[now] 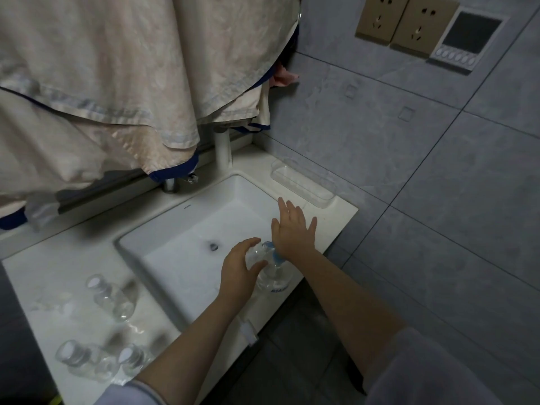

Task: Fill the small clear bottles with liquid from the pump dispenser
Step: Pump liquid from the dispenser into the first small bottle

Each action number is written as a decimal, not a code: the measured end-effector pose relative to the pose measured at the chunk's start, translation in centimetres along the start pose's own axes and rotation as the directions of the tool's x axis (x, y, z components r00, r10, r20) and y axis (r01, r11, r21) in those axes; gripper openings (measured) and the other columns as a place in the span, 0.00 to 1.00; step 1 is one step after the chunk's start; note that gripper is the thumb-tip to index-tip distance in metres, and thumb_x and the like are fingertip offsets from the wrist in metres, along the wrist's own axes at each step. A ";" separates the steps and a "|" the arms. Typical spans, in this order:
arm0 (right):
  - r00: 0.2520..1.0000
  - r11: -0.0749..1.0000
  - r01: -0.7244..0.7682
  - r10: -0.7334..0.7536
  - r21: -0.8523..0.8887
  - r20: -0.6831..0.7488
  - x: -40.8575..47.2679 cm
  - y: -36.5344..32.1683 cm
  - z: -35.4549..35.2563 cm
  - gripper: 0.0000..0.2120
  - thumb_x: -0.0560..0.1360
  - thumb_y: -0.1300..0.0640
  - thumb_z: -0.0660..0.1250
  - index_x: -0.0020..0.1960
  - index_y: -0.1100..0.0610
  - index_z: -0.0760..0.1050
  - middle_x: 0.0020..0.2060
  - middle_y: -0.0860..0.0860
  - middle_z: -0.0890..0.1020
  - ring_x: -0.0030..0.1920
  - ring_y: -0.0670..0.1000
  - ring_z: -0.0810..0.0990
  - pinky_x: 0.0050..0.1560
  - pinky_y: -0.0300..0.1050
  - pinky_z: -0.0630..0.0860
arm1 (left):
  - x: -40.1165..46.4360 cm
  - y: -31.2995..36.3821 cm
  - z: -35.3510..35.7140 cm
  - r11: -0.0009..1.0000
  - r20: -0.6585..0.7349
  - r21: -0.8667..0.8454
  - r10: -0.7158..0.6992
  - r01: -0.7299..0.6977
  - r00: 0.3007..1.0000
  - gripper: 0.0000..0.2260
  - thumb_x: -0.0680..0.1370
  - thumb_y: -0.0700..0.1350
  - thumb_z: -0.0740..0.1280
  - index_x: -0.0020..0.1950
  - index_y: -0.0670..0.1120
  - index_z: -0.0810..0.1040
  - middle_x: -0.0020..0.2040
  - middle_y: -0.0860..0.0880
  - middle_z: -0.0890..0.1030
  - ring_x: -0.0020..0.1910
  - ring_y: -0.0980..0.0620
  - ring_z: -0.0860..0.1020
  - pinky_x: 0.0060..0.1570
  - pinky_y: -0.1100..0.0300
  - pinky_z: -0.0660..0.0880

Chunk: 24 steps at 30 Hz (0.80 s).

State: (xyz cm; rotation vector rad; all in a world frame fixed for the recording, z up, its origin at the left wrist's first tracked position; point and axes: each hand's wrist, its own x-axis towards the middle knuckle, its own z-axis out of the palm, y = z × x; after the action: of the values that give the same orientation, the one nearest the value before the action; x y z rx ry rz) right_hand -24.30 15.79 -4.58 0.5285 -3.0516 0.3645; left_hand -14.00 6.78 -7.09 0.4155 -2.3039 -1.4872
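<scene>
A clear pump dispenser (273, 280) with a blue pump head (274, 252) stands on the sink's front right rim. My left hand (238, 267) holds a small clear bottle (257, 255) up against the pump's spout, fingers curled round it. My right hand (293, 229) lies flat on top of the pump head, fingers spread and straight. Three more small clear bottles stand on the counter to the left: one (112, 298) nearer the sink, two (84, 361) (133, 359) near the front edge.
A white rectangular sink (181, 229) with a drain (214, 246) fills the middle; a faucet (172, 184) stands behind it. A clear tray (304, 182) sits at the back right. Beige towels (117, 83) hang above. Grey tiled wall with sockets (406, 21) on the right.
</scene>
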 end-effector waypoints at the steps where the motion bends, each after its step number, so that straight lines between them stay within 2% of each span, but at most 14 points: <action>1: 1.000 1.000 -0.009 0.009 0.010 -0.004 0.1 0.0 -0.1 0.26 0.82 0.49 0.49 0.78 0.50 0.45 0.77 0.49 0.54 0.76 0.52 0.50 0.72 0.65 0.44 | 0.1 0.1 0.0 1.000 -0.005 -0.009 -0.008 0.008 1.000 0.18 0.71 0.41 0.73 0.60 0.45 0.76 0.57 0.47 0.79 0.53 0.54 0.75 0.57 0.62 0.69; 6: 0.997 0.998 -0.046 0.042 0.052 0.069 -0.5 -0.1 0.7 0.26 0.82 0.52 0.48 0.78 0.50 0.44 0.77 0.49 0.53 0.76 0.52 0.49 0.71 0.65 0.42 | 0.1 -0.3 0.0 0.999 0.016 0.041 0.006 -0.007 1.000 0.18 0.71 0.41 0.72 0.60 0.44 0.76 0.59 0.46 0.79 0.57 0.49 0.76 0.59 0.61 0.68; 14: 0.999 0.999 -0.017 0.016 0.029 0.048 0.0 -0.2 -0.2 0.26 0.82 0.50 0.48 0.78 0.49 0.44 0.77 0.49 0.53 0.76 0.52 0.51 0.72 0.65 0.43 | 0.2 0.4 -0.4 1.000 0.019 0.017 0.007 -0.007 1.000 0.19 0.72 0.41 0.72 0.61 0.43 0.75 0.59 0.45 0.78 0.57 0.50 0.75 0.58 0.64 0.67; 19: 0.994 0.998 -0.039 0.033 0.059 0.104 -0.4 -0.1 0.6 0.26 0.82 0.52 0.48 0.78 0.49 0.44 0.77 0.49 0.53 0.76 0.51 0.50 0.71 0.66 0.42 | 0.2 -0.1 -0.3 0.999 0.028 0.047 0.001 -0.003 1.000 0.19 0.71 0.41 0.72 0.61 0.43 0.75 0.60 0.46 0.78 0.58 0.49 0.75 0.60 0.61 0.67; 24: 0.998 1.000 0.016 -0.017 0.023 0.052 0.0 -0.2 -0.2 0.27 0.82 0.51 0.49 0.78 0.50 0.44 0.76 0.49 0.54 0.76 0.51 0.52 0.71 0.67 0.44 | 0.2 0.0 -0.4 0.999 0.029 0.019 0.029 -0.030 0.999 0.19 0.70 0.40 0.73 0.60 0.43 0.76 0.57 0.46 0.79 0.55 0.51 0.76 0.56 0.66 0.67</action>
State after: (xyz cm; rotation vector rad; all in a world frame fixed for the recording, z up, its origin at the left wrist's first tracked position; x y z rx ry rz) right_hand -24.22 15.71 -4.33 0.5731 -3.0949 0.3905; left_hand -14.01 6.44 -6.88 0.3661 -2.3387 -1.4673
